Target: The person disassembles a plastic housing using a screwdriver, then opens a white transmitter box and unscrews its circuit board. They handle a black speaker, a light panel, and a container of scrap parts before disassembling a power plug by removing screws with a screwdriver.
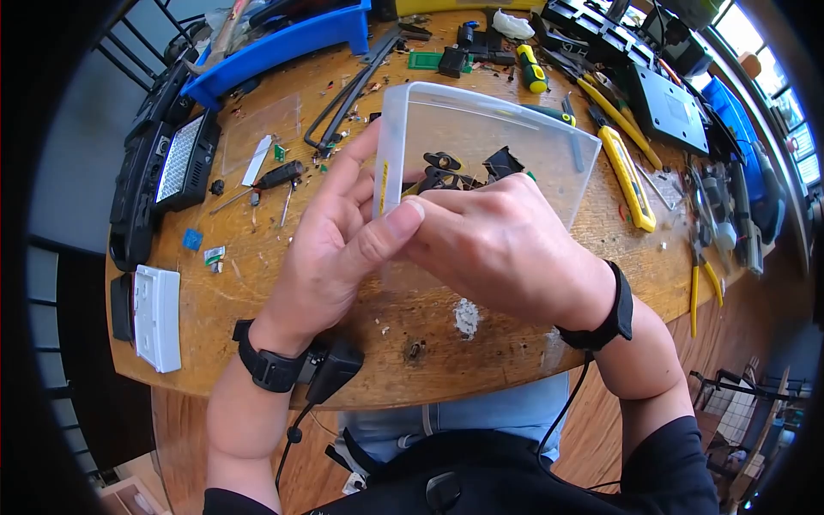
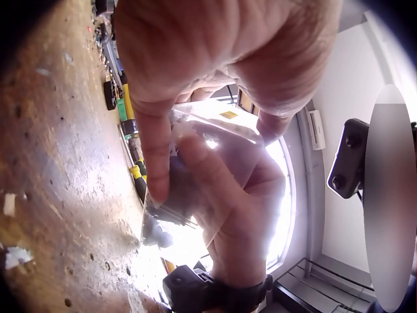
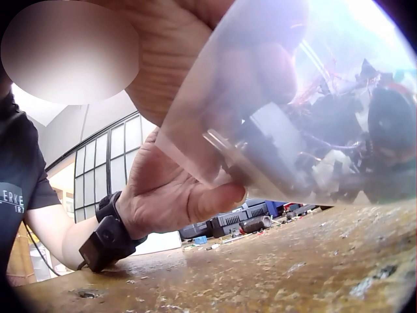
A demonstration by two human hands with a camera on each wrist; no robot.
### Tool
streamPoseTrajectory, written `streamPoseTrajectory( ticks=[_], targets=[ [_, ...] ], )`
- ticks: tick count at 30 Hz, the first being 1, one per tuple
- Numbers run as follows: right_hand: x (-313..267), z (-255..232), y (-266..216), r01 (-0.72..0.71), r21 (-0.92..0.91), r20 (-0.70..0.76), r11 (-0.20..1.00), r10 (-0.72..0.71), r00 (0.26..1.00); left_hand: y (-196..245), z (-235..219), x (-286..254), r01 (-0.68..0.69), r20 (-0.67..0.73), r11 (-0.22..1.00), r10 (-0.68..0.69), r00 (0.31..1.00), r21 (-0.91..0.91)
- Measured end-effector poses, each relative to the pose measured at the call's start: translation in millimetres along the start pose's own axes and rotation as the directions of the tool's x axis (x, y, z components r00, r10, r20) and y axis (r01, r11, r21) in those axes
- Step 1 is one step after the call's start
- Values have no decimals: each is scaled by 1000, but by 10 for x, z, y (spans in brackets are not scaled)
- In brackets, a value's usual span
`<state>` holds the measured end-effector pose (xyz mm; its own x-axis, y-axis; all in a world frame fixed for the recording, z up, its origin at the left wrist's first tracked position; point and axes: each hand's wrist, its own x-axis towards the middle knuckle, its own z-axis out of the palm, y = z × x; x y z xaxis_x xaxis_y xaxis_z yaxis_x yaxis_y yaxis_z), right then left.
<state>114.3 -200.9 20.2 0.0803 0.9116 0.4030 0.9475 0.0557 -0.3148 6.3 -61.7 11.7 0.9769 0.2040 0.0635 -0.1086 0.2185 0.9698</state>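
A translucent plastic box is tilted above the workbench. My left hand grips its left wall, thumb at the near edge and fingers on the far side. My right hand reaches into the box, its fingertips hidden from above; I cannot tell if they pinch anything. Dark, broken-looking plastic parts lie inside, close by the right fingers. Through the box wall, the right wrist view shows thin wires and a round black part among the scraps.
Yellow-handled pliers and a yellow utility knife lie to the right. A black screwdriver and a white plastic housing are at the left. A blue bin stands behind. White crumbs lie near the front edge.
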Motion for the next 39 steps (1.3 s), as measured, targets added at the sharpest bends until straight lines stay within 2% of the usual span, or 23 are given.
streamPoseTrajectory(
  ticks=[5, 7, 8, 10, 11, 12, 14, 15, 16, 18, 20, 23, 24, 26, 31, 39],
  targets=[
    [17, -37, 19, -28, 53, -58, 998, 31, 998, 7, -1, 1, -10, 28, 998, 11, 1000, -54],
    [26, -105, 20, -76, 203, -97, 976, 97, 991, -11, -23, 12, -45, 34, 996, 47, 998, -74],
    [17, -167, 33, -70, 204, -96, 977, 91, 991, -20, -44, 16, -49, 29, 996, 51, 998, -73],
    [4, -282, 67, -294, 524, 108, 799, 279, 954, -32, -84, 24, -24, 3, 996, 24, 1000, -89],
    [-25, -196, 97, -257, 799, 51, 544, 365, 930, -19, -80, 25, -31, -1, 995, 31, 1000, -91],
    [-35, -185, 152, -157, 905, 9, 394, 352, 936, -1, -63, 30, -11, -19, 988, 8, 1000, -153],
    [-56, -300, 262, -187, 969, 128, 164, 317, 940, -5, -48, 40, -3, -31, 975, -4, 1000, -224],
    [-69, -267, 323, -126, 991, 111, 38, 277, 954, -20, -65, 43, -8, -45, 977, -2, 999, -215],
    [-78, -258, 343, -132, 990, 113, 52, 275, 955, -30, -71, 45, -12, -60, 978, -1, 998, -207],
    [-79, -236, 336, -79, 987, 109, -137, 225, 968, -20, -52, 52, -29, -73, 976, 13, 997, -215],
    [-98, -200, 408, -60, 974, 91, -217, 135, 987, -13, -52, 59, -45, -88, 974, 26, 996, -221],
    [-105, -140, 432, 22, 939, 17, -342, 111, 994, -13, -59, 62, -45, -96, 974, 24, 995, -223],
    [-105, -123, 445, 16, 942, 22, -336, 109, 994, -1, -52, 56, -28, -102, 973, 4, 995, -231],
    [-102, -117, 455, 64, 914, -29, -401, 92, 995, 9, -44, 58, -16, -105, 970, -10, 994, -244],
    [-95, -109, 485, 71, 912, -51, -404, 59, 997, -1, -77, 63, -17, -121, 973, -11, 993, -228],
    [-96, -152, 479, 9, 952, 80, -307, 276, 958, -11, -67, 69, -15, -135, 971, -18, 991, -240]
  ],
)
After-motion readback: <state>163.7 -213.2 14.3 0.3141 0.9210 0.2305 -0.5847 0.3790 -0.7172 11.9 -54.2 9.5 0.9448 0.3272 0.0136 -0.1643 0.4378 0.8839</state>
